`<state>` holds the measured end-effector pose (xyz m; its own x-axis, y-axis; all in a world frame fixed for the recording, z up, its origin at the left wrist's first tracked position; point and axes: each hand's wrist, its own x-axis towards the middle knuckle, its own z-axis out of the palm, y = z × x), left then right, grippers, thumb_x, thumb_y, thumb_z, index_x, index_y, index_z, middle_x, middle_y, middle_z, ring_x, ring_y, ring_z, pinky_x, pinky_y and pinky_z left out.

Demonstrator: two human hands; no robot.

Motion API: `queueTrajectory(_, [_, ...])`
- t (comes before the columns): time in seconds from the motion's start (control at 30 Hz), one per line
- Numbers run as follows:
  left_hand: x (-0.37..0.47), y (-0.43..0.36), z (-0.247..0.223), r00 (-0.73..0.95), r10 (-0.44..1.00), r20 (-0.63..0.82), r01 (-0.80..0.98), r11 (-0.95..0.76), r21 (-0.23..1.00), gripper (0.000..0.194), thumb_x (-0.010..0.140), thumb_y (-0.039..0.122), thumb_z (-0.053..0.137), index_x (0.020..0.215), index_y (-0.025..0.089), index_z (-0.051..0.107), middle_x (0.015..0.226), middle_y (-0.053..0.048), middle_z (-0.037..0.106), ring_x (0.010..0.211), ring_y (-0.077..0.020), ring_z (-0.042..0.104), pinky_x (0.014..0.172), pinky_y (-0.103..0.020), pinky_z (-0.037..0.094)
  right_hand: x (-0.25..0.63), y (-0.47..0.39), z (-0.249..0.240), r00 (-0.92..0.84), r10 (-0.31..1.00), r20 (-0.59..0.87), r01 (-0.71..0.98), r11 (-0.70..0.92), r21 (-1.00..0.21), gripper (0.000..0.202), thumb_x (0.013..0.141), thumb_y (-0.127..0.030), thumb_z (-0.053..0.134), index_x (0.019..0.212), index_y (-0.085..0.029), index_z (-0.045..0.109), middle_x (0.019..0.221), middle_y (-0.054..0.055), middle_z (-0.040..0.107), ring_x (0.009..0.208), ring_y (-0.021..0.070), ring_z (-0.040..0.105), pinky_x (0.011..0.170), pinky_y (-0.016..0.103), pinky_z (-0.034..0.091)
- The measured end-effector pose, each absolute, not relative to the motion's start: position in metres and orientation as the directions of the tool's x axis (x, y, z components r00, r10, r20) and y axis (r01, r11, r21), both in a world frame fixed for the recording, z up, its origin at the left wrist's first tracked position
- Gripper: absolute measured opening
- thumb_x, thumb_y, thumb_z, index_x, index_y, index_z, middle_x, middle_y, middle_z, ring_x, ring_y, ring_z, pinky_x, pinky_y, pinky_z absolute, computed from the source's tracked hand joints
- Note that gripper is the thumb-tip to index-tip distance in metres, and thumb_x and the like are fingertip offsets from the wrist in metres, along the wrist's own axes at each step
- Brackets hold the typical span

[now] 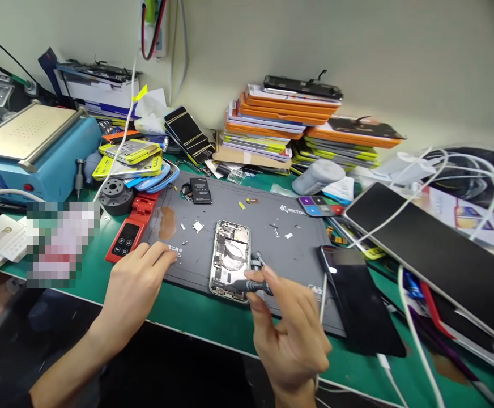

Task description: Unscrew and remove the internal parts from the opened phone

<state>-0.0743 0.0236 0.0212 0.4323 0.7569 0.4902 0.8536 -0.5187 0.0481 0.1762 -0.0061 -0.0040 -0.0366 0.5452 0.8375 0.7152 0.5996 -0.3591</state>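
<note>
An opened smartphone [232,255], its inner parts showing, lies on the dark grey work mat [268,226]. My right hand [292,334] pinches a dark ribbed-handled screwdriver [253,285] across the phone's lower end; its tip is hard to make out. Beside the phone, just above those fingers, is a small silver part [257,260]. My left hand [139,280] rests at the mat's left side, fingers curled together and undersides hidden. Close to it stands a red device with buttons [126,241]. A loose black battery [200,191] and small metal pieces [198,226] lie farther back on the mat.
A blue machine with a metal plate [38,147] stands at left. Stacked orange and yellow boxes [268,124] line the wall. At right are a black phone screen [357,300], a large dark tablet-like panel [434,255] and white cables [414,334].
</note>
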Motion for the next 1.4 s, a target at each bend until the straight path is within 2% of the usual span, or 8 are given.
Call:
queueTrajectory(0.1, [-0.072, 0.030, 0.020, 0.460, 0.764, 0.453, 0.851, -0.525, 0.020, 0.022, 0.114, 0.011, 0.051, 0.114, 0.017, 0.073, 0.108, -0.004, 0.079, 0.085, -0.0201, 0.067, 0.073, -0.034, 0.050, 0.173, -0.005, -0.005, -0.046, 0.582, 0.812, 0.699, 0.599, -0.390, 0.086, 0.094, 0.001, 0.077, 0.169, -0.027, 0.046, 0.119, 0.009, 0.084, 0.102, 0.0238, 0.083, 0.085, 0.040, 0.073])
queueTrajectory(0.23, [-0.070, 0.035, 0.020, 0.451, 0.771, 0.451, 0.854, -0.520, 0.035, 0.017, 0.115, 0.017, 0.053, 0.109, 0.018, 0.069, 0.106, -0.004, 0.077, 0.086, -0.0197, 0.071, 0.075, -0.035, 0.050, 0.170, -0.005, -0.010, 0.006, 0.639, 0.769, 0.688, 0.556, -0.467, 0.086, 0.096, 0.002, 0.075, 0.169, -0.027, 0.041, 0.120, 0.010, 0.081, 0.093, 0.0196, 0.083, 0.070, 0.031, 0.072])
queueTrajectory(0.33, [-0.069, 0.030, 0.018, 0.360, 0.800, 0.480, 0.790, -0.535, 0.299, 0.010, 0.116, 0.023, 0.053, 0.112, 0.021, 0.063, 0.109, -0.003, 0.072, 0.086, -0.0156, 0.070, 0.076, -0.030, 0.051, 0.171, -0.006, -0.010, 0.052, 0.645, 0.762, 0.627, 0.573, -0.527, 0.075, 0.095, 0.002, 0.074, 0.160, -0.026, 0.049, 0.114, 0.008, 0.082, 0.091, 0.0188, 0.084, 0.066, 0.028, 0.072])
queueTrajectory(0.47, [-0.069, 0.018, 0.008, 0.036, 0.876, 0.480, 0.572, -0.412, 0.709, 0.014, 0.119, 0.026, 0.044, 0.110, 0.024, 0.054, 0.110, -0.003, 0.062, 0.090, -0.0146, 0.063, 0.078, -0.027, 0.052, 0.167, -0.010, 0.003, 0.160, 0.640, 0.752, 0.507, 0.600, -0.619, 0.053, 0.089, 0.005, 0.080, 0.127, -0.025, 0.059, 0.112, 0.006, 0.085, 0.098, 0.0233, 0.087, 0.079, 0.037, 0.077])
queueTrajectory(0.6, [-0.073, 0.013, 0.001, -0.020, 0.951, 0.309, 0.322, -0.286, 0.902, 0.026, 0.121, 0.032, 0.038, 0.103, 0.024, 0.055, 0.102, 0.000, 0.061, 0.069, -0.0102, 0.050, 0.068, -0.026, 0.047, 0.144, -0.017, 0.012, 0.193, 0.805, 0.561, 0.355, 0.475, -0.805, 0.038, 0.095, 0.000, 0.076, 0.116, -0.025, 0.056, 0.120, 0.008, 0.084, 0.108, 0.0248, 0.086, 0.083, 0.037, 0.077])
queueTrajectory(0.87, [-0.084, 0.006, 0.012, 0.096, 0.987, 0.129, 0.123, -0.140, 0.982, 0.051, 0.114, 0.046, 0.058, 0.070, 0.019, 0.058, 0.059, 0.002, 0.061, 0.049, -0.0081, 0.049, 0.048, -0.021, 0.039, 0.119, -0.010, -0.007, 0.102, 0.876, 0.471, 0.243, 0.437, -0.866, 0.035, 0.104, -0.005, 0.065, 0.128, -0.028, 0.055, 0.126, 0.006, 0.079, 0.111, 0.0190, 0.084, 0.084, 0.032, 0.075])
queueTrajectory(1.13, [-0.082, 0.009, 0.017, 0.029, 0.994, 0.103, 0.078, -0.105, 0.991, 0.021, 0.096, 0.032, 0.085, 0.079, 0.020, 0.083, 0.084, -0.004, 0.084, 0.058, -0.0102, 0.065, 0.055, -0.018, 0.054, 0.115, -0.011, -0.004, 0.189, 0.867, 0.461, 0.180, 0.431, -0.884, 0.039, 0.102, -0.007, 0.069, 0.133, -0.028, 0.058, 0.123, 0.006, 0.080, 0.095, 0.0168, 0.084, 0.081, 0.034, 0.074])
queueTrajectory(1.4, [-0.062, 0.001, 0.023, 0.135, 0.989, 0.061, 0.038, -0.067, 0.997, 0.014, 0.099, 0.022, 0.079, 0.102, 0.028, 0.092, 0.089, 0.000, 0.088, 0.057, -0.0090, 0.073, 0.055, -0.012, 0.059, 0.125, -0.017, 0.006, 0.336, 0.830, 0.445, -0.051, 0.488, -0.872, 0.045, 0.103, -0.010, 0.062, 0.142, -0.031, 0.055, 0.104, 0.001, 0.084, 0.077, 0.0155, 0.078, 0.072, 0.033, 0.070])
